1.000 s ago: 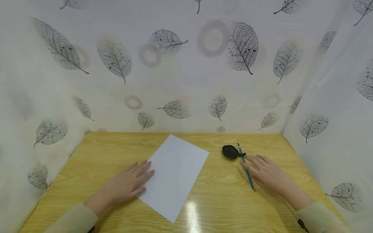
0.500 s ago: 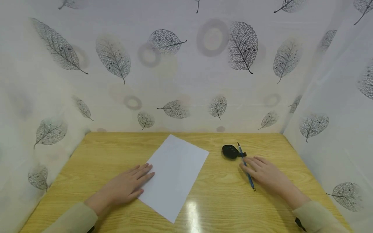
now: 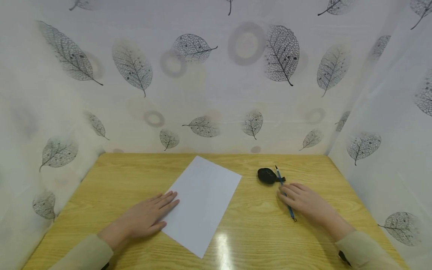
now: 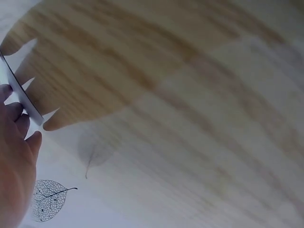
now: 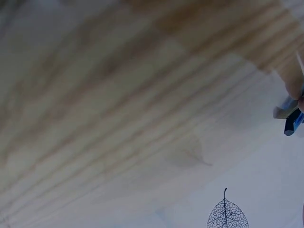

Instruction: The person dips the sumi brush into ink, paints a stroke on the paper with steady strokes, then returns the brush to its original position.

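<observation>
A white sheet of paper (image 3: 206, 202) lies tilted on the wooden table, left of centre. My left hand (image 3: 146, 215) rests on its left edge with fingers spread flat; the left wrist view also catches the fingers (image 4: 14, 111) along the paper's edge. On the right, a writing brush (image 3: 289, 210) with a blue handle, dark tip and hanging loop leans across the stem of a small black dish (image 3: 266, 176). My right hand (image 3: 305, 202) pinches the brush handle around its middle, fingers curled over it. The right wrist view shows only the brush end (image 5: 290, 122) and a fingertip.
The yellow wood-grain table (image 3: 249, 240) reaches back to a white curtain (image 3: 216, 93) printed with dark leaves. The same curtain encloses the left and right sides. A bright light reflection falls on the table near the front.
My right hand has drawn slightly back toward me along the brush, and its fingers have closed in on the handle. The left hand stays on the paper, almost unmoved.
</observation>
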Tool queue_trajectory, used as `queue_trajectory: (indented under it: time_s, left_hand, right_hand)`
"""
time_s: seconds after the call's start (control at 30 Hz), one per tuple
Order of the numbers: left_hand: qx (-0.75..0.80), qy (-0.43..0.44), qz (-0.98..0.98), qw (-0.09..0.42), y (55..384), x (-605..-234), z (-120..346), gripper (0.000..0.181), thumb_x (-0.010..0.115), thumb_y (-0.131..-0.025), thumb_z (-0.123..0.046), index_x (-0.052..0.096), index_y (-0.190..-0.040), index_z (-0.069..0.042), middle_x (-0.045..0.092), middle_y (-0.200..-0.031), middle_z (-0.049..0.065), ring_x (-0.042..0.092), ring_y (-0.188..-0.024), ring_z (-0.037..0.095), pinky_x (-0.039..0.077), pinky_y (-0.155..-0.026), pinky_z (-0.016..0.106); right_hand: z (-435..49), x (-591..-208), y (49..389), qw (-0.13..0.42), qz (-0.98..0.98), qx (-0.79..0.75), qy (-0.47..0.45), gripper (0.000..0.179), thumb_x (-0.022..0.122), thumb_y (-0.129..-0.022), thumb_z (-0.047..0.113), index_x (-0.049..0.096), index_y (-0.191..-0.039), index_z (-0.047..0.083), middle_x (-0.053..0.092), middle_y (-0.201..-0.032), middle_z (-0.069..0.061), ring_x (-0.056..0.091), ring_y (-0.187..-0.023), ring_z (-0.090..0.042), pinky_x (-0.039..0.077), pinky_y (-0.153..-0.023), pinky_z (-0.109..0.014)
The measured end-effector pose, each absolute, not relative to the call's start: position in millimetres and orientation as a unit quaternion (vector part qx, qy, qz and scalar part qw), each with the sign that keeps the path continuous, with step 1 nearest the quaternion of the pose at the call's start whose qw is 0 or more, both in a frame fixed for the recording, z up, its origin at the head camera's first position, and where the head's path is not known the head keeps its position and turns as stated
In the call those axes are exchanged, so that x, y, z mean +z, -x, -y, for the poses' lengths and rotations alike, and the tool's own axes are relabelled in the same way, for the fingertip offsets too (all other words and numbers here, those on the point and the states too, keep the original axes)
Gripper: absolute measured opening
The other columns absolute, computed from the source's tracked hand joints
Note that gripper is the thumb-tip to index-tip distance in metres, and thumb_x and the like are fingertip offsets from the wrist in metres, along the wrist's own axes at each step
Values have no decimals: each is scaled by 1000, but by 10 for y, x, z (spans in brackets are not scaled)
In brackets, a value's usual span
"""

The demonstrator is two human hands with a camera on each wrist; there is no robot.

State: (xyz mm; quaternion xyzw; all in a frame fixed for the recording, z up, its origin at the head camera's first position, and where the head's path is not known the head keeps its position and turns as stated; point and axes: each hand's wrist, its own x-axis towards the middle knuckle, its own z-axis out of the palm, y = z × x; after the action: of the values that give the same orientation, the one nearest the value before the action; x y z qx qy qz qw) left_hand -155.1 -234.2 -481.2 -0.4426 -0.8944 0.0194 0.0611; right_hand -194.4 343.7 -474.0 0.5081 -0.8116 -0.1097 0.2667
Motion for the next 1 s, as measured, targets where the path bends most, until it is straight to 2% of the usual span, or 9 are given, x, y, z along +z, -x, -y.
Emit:
queue_trajectory:
  time_s: [0.07,0.13,0.2,0.3,0.47,0.7,1.0]
  left_hand:
    - [26,442,895,58,1545,-4801,2336,65,56,-107,-39,43,-161,-5,45,-167,17,48,-152,34,19,-133,32]
    - [31,442,895,56,1540,-4787,2326,65,56,-107,-38,44,-160,-5,46,-166,17,49,-151,34,36,-126,40]
    - [34,440,896,53,1539,-4777,2317,65,56,-107,-39,44,-160,-4,46,-166,17,49,-151,34,45,-120,45]
    - [34,436,898,39,1532,-4760,2309,66,55,-107,-40,43,-161,-4,44,-167,18,47,-153,34,45,-120,47]
    - [36,430,902,22,1522,-4758,2299,68,51,-109,-46,41,-162,-5,41,-169,17,45,-154,34,42,-123,49]
    - [28,429,902,38,1487,-4779,2239,69,48,-110,-51,42,-162,-6,42,-169,14,45,-154,32,42,-122,47]
    - [8,405,914,9,1422,-4771,2129,69,50,-110,-47,41,-162,-3,41,-170,17,43,-156,33,42,-125,49]
  right_hand:
    - [-3432,-4738,1948,271,807,-115,-512,69,6,-116,8,75,-121,7,75,-124,-13,71,-110,-28,59,-95,-44]
    - [-3431,-4735,1954,273,803,-120,-516,59,16,-115,8,75,-120,7,75,-123,-13,71,-110,-28,59,-94,-43]
    - [-3427,-4735,1964,274,799,-123,-520,49,27,-110,7,75,-120,6,75,-123,-12,72,-109,-27,60,-93,-43]
    - [-3423,-4742,1983,280,793,-130,-525,47,29,-108,6,76,-118,7,76,-120,-11,73,-107,-26,61,-92,-41]
    - [-3413,-4752,2020,300,780,-149,-528,72,4,-115,2,76,-111,8,77,-114,-9,73,-102,-23,61,-89,-38]
    - [-3391,-4731,2033,311,771,-155,-534,73,4,-114,0,76,-105,9,77,-109,-7,72,-97,-21,61,-85,-36]
    - [-3387,-4725,2039,313,762,-154,-545,75,6,-114,-2,78,-100,9,77,-104,-6,72,-92,-19,61,-81,-34]
